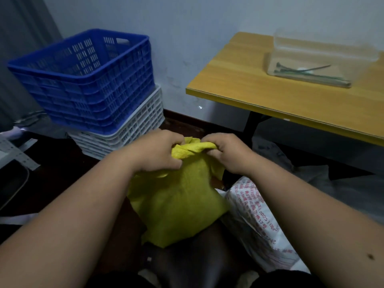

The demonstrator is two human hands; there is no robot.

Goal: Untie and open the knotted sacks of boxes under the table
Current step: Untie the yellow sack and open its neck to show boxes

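- I see a yellow sack (178, 202) standing upright on the dark floor (62, 173), low in the middle of the head view, between both forearms
- Its top is gathered into a twisted knot (192, 149), and both hands meet there
- My left hand (159, 151) has its grip clenched on the left side of the knot, fingers curled into the yellow cloth, thumb underneath
- My right hand (225, 151) has its grip pinched on the right side of the same knot, fingertips tucked into the folds
- The knot looks tied; the sack mouth is not open and I cannot see what is inside
- A white sack with red print (259, 223) lies just beside the yellow one on its right, touching it or nearly so; I cannot tell which
- The desk (259, 96), yellow-topped with a dark leg, stands to the right and behind the sacks; the yellow sack sits in front of the desk's near corner, not beneath it
- On the desk rests a clear plastic box (324, 57) holding several thin dark cable ties (307, 73)
- To the left, against the pale wall, a blue crate (83, 80) is stacked on white crates (133, 129)
- More pale sacking lies crumpled in the shadow under the desk, too dim to make out
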